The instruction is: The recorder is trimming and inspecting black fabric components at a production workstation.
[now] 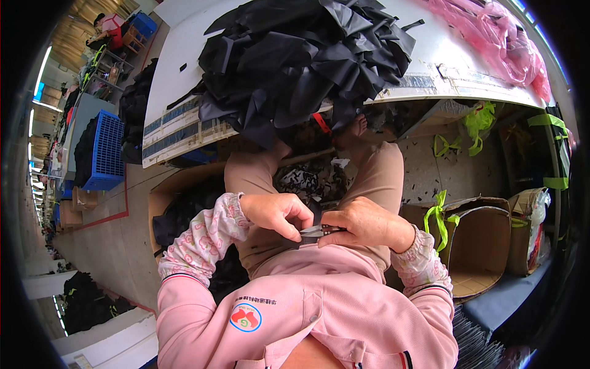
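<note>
Both of my hands are together over my lap. In my right hand (367,224) is a pair of small thread snips (314,231), its metal blades pointing left toward my other fingertips. My left hand (276,212) is closed in a pinch beside the blade tips, on a small dark piece of material (309,240) that hangs at my lap. The fingers cover most of this piece. Beyond my knees, a large heap of black cut pieces (307,61) lies on the white table (175,74) and droops over its near edge.
Pink plastic sheeting (491,37) lies at the table's far right. An open cardboard box (482,246) with a green tie (437,221) stands at my right. Dark scraps litter the floor under the table. A blue crate (107,150) is at left; another person (112,29) sits far off.
</note>
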Available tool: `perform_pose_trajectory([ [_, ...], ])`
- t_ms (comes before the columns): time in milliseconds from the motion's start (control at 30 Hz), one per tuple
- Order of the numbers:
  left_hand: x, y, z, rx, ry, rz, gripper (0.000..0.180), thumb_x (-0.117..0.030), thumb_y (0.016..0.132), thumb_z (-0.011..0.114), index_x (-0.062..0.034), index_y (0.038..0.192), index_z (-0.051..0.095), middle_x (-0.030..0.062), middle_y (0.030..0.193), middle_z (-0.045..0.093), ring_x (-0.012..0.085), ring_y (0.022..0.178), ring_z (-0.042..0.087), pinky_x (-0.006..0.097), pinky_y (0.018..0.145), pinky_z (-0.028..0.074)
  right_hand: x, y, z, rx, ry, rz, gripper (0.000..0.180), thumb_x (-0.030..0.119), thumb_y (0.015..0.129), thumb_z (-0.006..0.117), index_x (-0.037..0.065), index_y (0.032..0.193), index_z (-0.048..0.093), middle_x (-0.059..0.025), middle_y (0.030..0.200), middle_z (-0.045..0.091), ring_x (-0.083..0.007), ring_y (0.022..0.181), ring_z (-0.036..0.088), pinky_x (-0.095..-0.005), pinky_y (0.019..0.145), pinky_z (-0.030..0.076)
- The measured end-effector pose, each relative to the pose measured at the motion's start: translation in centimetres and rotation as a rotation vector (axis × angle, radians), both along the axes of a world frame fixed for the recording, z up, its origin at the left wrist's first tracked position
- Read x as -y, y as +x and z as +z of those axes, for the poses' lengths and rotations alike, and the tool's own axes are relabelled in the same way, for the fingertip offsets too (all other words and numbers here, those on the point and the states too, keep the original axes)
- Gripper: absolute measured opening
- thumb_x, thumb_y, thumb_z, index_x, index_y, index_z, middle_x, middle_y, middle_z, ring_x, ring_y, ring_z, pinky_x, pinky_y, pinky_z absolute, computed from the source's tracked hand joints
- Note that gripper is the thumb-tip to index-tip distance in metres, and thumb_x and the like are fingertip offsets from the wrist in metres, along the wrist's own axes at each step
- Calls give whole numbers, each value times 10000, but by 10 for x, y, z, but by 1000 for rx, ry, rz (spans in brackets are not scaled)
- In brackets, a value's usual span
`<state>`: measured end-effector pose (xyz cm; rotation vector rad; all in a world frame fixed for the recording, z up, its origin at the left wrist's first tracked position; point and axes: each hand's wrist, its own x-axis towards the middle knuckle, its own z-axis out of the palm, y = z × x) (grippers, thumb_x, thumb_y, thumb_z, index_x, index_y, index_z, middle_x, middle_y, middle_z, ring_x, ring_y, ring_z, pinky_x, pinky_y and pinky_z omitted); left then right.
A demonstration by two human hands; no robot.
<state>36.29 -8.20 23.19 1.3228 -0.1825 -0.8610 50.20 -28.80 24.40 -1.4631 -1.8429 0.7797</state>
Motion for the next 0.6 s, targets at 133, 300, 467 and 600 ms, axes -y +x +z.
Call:
perform_pose_trajectory([
  [133, -2, 0, 0, 8, 12, -10, 107, -81, 825, 662, 5, 862, 610, -28, 764, 583, 37, 698, 503, 218, 631, 420, 0, 3, 2, 5, -11, -19, 317, 340, 821, 711, 38, 849, 621, -136, 595, 570, -345, 560, 574, -403, 501, 428],
  [300, -2, 0, 1, 22, -13, 42, 123, -86, 822, 667, 11, 870, 608, -22, 767, 585, 45, 699, 501, 224, 629, 418, 4, 10, -4, -46, -63, -100, 380, 398, 852, 659, 20, 846, 622, -187, 604, 577, -387, 593, 583, -442, 522, 450],
  [467, -33, -33, 11, 142, 295, 109, 156, -125, 827, 650, 10, 888, 602, 8, 754, 591, 78, 698, 507, 266, 627, 433, 3, 17, -6, -79, -42, -221, 376, 373, 857, 666, 7, 872, 581, -206, 633, 583, -410, 624, 582, -445, 540, 447],
  [600, -107, -124, -34, 177, 1072, 246, 192, -170, 672, 659, -15, 783, 642, 141, 739, 653, 285, 687, 633, 362, 626, 492, -3, 40, -33, -39, -74, -512, 343, 286, 870, 682, 3, 985, 525, -185, 647, 564, -403, 613, 557, -399, 547, 439],
])
